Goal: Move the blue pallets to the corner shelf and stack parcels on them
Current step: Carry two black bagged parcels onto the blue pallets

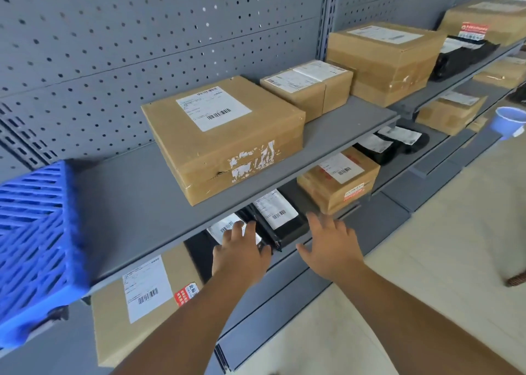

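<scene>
A blue slatted pallet (37, 246) lies on the grey upper shelf (148, 204) at the far left, overhanging its front edge. Both my hands reach toward the lower shelf under it. My left hand (242, 249) hovers, fingers spread, over black bag parcels (281, 226) with white labels. My right hand (330, 244) is open with straight fingers, just right of those bags and in front of a brown taped box (338, 181). Neither hand holds anything. A large flat cardboard box (225, 135) sits on the upper shelf right of the pallet.
More cardboard boxes (384, 59) and black bags (466, 53) fill the shelves to the right. A labelled box (136, 303) sits on the lower shelf at left. A light blue tub (509, 121) stands at the right edge. Pale tiled floor (427, 261) lies to the right.
</scene>
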### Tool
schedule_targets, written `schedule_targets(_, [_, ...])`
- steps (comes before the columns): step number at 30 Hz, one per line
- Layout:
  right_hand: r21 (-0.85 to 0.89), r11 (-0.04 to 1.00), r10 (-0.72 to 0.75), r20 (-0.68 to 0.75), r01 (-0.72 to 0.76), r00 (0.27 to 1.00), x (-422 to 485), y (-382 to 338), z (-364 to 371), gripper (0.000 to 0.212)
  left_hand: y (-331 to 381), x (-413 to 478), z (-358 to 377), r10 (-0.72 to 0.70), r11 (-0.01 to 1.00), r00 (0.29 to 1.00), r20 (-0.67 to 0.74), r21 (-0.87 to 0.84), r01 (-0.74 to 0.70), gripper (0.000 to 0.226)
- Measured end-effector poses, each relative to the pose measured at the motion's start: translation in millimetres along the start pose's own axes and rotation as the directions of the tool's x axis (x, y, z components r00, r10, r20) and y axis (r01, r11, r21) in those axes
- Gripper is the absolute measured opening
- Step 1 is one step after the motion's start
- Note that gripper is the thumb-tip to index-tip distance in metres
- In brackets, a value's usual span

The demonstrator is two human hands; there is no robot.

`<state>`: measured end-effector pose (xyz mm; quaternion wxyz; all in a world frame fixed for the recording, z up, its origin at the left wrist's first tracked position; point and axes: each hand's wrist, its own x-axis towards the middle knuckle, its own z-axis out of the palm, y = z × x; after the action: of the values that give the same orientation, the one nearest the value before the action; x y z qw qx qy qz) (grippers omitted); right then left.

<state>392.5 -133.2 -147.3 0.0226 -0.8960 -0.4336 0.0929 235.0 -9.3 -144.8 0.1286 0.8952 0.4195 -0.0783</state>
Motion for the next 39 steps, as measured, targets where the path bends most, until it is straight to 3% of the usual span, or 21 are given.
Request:
schedule_targets(8, [0.024,0.992,-0.124,0.170,0.121,0.978,78,-7,24,0.077,-1,34,22,-0.259,0.965,0.962,0.084,-0.025,0.262,0.068])
schedule_targets(14, [-0.001,0.972,-0.229,0.239,0.236,0.944,121,-8,51,0.083,11,57,44,-0.481,0.868,0.868,0.121,-0.073,0.491,0.070])
schedule_targets(17, [0.022,0.976,-0.216,0.284,0.219,0.934,136,-10,63,0.087,20,66,58,-0.555,0.812,0.822,0.125,-0.132,0.568,0.072])
schedule_targets(26, [0.039,0.984,-0.177,0.284,0.173,0.942,153,-24,94,0.098,29,88,96,-0.639,0.707,0.736,0.223,-0.208,0.676,0.092])
schedule_targets(35, [0.051,0.997,-0.072,0.304,0.059,0.950,159,-22,110,0.112,24,99,118,-0.695,0.672,0.705,0.145,-0.218,0.707,0.082])
schedule_targets(39, [0.045,0.998,-0.043,0.303,0.031,0.952,153,-19,110,0.107,24,95,120,-0.696,0.671,0.707,0.127,-0.236,0.703,0.073])
